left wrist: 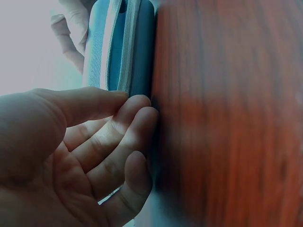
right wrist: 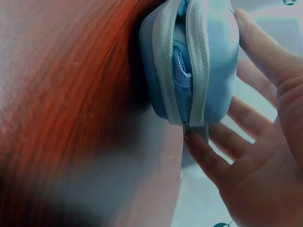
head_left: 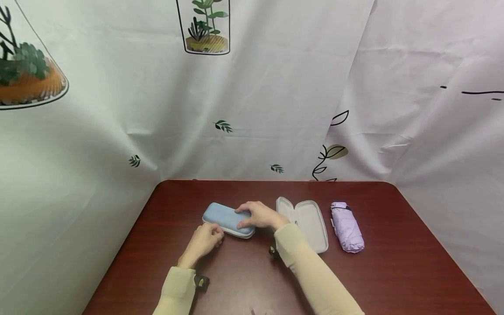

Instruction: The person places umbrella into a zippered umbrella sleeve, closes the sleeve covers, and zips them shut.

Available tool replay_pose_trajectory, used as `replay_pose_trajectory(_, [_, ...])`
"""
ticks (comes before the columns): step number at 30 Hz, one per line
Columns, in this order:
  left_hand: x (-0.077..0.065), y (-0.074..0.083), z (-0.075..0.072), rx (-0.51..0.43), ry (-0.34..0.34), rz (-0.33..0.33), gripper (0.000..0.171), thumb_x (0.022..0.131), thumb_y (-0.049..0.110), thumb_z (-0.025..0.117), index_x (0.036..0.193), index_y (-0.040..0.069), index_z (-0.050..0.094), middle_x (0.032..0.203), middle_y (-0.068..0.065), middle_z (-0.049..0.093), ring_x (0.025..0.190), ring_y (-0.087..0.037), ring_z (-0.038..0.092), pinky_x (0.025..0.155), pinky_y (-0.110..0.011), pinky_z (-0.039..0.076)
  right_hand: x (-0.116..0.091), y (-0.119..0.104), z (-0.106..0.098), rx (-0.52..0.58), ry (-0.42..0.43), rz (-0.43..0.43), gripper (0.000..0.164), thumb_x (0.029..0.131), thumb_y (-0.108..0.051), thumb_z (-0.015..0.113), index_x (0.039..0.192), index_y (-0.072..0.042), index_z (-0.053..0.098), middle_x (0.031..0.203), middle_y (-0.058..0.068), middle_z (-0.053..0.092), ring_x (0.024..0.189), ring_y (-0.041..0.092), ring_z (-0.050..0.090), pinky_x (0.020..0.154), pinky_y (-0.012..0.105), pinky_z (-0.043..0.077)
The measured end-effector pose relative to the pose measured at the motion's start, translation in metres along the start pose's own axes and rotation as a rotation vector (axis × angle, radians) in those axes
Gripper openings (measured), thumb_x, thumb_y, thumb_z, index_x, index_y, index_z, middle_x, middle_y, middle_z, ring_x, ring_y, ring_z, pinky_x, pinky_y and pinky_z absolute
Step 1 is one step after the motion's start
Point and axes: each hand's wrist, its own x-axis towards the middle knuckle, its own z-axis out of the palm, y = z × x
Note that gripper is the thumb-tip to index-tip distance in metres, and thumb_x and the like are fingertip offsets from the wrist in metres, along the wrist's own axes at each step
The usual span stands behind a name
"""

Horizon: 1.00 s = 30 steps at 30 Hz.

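Observation:
A light blue zippered case (head_left: 224,216) lies on the table, its grey zipper (left wrist: 127,52) parted along the near side. My left hand (head_left: 205,239) is at the case's near left edge, thumb and forefinger pinching the zipper; those fingertips hide the pull. Over the right end, my right hand (head_left: 260,215) holds the case with its thumb on the top and its fingers toward the far edge. In the right wrist view, the zipper gapes around the case's end, and a strip of blue fabric (right wrist: 181,68) shows inside the opening.
Right of the blue case, a pale grey hard case (head_left: 313,221) is spread open, partly covered by my right forearm. Farther right lies a folded lavender umbrella (head_left: 348,228). The dark red table (head_left: 393,271) backs onto a hanging white cloth (head_left: 252,96) with plant prints.

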Motion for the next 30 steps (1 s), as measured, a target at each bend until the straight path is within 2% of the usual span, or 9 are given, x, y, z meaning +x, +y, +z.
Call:
replay_pose_trajectory(4, [0.0,0.0,0.0,0.003,-0.003,0.017,0.016,0.087,0.004,0.065,0.073,0.012,0.067,0.058,0.006,0.058,0.052,-0.009,0.054,0.056,-0.03,0.043,0.0,-0.008,0.003,-0.068,0.023,0.008,0.041,0.08,-0.039,0.079,0.113,-0.018,0.066,0.114,-0.002,0.065,0.105,0.014,0.057,0.094,0.039,0.043])
replay_pose_trajectory(8, [0.0,0.002,0.002,-0.017,-0.04,0.056,0.016,0.088,0.005,0.065,0.073,0.01,0.066,0.058,0.005,0.059,0.052,-0.009,0.055,0.055,-0.028,0.044,0.0,-0.014,0.006,-0.119,0.037,0.021,0.04,0.081,-0.043,0.077,0.108,-0.019,0.061,0.108,-0.002,0.062,0.099,0.014,0.056,0.089,0.047,0.044])
replay_pose_trajectory(11, [-0.001,0.004,0.003,-0.03,-0.068,0.085,0.017,0.089,0.005,0.066,0.073,0.01,0.065,0.059,0.005,0.059,0.052,-0.009,0.055,0.053,-0.028,0.044,-0.001,-0.015,0.009,-0.127,0.047,0.035,0.042,0.082,-0.044,0.076,0.11,-0.018,0.06,0.108,-0.001,0.062,0.098,0.015,0.057,0.086,0.044,0.046])
replay_pose_trajectory(16, [0.0,0.005,0.003,-0.033,-0.065,0.098,0.018,0.088,0.003,0.066,0.071,0.009,0.065,0.058,0.005,0.059,0.052,-0.009,0.055,0.052,-0.027,0.043,-0.003,-0.015,0.013,-0.129,0.079,0.051,0.044,0.082,-0.045,0.076,0.112,-0.018,0.059,0.107,0.0,0.061,0.096,0.015,0.058,0.082,0.034,0.047])
replay_pose_trajectory(22, [-0.001,0.005,0.002,-0.039,-0.1,0.104,0.016,0.086,0.002,0.064,0.072,0.009,0.066,0.058,0.005,0.059,0.052,-0.009,0.056,0.052,-0.027,0.043,-0.004,-0.022,0.018,-0.167,0.112,0.081,0.047,0.083,-0.05,0.073,0.115,-0.019,0.057,0.103,0.0,0.059,0.091,0.016,0.058,0.076,0.038,0.047])
replay_pose_trajectory(30, [-0.006,0.005,0.0,-0.07,-0.219,0.155,0.015,0.087,0.002,0.063,0.074,0.008,0.067,0.059,0.004,0.061,0.052,-0.011,0.057,0.049,-0.027,0.045,-0.007,-0.031,0.028,-0.169,0.17,0.143,0.048,0.082,-0.053,0.072,0.112,-0.018,0.057,0.098,0.001,0.057,0.084,0.014,0.057,0.068,0.039,0.044])
